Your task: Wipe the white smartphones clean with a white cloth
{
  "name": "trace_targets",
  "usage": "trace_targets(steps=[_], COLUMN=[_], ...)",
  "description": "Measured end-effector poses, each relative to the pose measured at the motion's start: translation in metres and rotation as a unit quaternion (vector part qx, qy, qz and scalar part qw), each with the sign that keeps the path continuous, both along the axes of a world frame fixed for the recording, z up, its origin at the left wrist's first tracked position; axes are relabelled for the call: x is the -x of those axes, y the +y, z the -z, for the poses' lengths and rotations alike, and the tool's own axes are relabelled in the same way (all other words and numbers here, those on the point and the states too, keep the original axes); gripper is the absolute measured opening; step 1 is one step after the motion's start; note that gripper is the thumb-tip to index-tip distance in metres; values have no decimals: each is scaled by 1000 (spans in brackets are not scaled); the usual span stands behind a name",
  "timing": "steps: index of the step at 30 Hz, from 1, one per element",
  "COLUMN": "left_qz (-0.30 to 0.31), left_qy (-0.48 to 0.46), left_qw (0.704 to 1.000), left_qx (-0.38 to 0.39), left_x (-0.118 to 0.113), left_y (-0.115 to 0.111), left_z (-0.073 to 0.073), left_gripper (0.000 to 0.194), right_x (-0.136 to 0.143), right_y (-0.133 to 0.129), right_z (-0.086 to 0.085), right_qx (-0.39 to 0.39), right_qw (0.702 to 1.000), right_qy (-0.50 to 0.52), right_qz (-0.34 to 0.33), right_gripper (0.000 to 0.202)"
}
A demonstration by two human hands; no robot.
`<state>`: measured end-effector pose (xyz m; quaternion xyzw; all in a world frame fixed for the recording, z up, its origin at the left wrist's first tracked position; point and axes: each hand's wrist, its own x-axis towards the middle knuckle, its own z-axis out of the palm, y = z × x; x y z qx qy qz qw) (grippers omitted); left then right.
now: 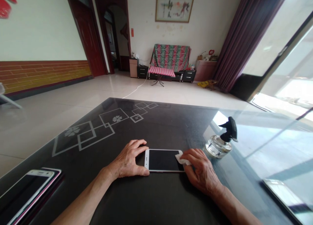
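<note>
A white-framed phone [162,160] lies flat, screen up, on the dark glossy table [146,199]. My left hand [129,159] holds its left end, with the thumb at the near corner and the fingers at the far corner. At the phone's right end, my right hand [199,168] presses a small white cloth [182,159] onto the screen, its fingers closed over the cloth. Just beyond my right hand stands a clear spray bottle [218,146] with a black trigger head.
Stacked phones [26,194] lie at the table's left near edge. Another phone [288,199] lies at the right. Beyond the table are a small pink-striped table [161,71], a purple curtain [249,32] and a window.
</note>
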<state>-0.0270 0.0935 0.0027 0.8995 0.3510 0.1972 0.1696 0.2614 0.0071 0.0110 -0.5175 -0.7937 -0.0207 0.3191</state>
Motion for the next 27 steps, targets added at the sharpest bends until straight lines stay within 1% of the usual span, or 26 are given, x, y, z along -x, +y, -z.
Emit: trace_targets(steps=[4,9,12,15,19,21,24,27], left_qz=[-1,-3,0,3,3,0,1,1], left_qy=[-13,-14,-11,-16,-11,-6,-1,1], left_qw=[1000,1000,1000,1000,1000,1000,1000,1000], left_qx=[-5,-8,-8,-12,-10,-9,-9,-7], left_x=[0,0,0,1,1,1,1,0], left_y=[-1,-1,1,3,4,4,4,4], left_z=[0,1,2,4,5,5,4,3], left_gripper=[73,73,74,74,75,75,76,76], right_x=[2,5,3,-2,-10,-12,-13,-12], right_y=[-8,-22,-29,-25,-9,-3,-5,-13], right_z=[-4,-14,-16,-12,-3,-1,0,-2], right_qx=[8,47,47,33,19,21,17,13], right_qw=[1000,998,998,998,999,999,1000,1000], right_qy=[4,-9,-14,-25,-41,-37,-16,2], right_qz=[-9,-28,-42,-41,-2,6,-3,-24], right_gripper=[25,25,27,29,34,36,34,30])
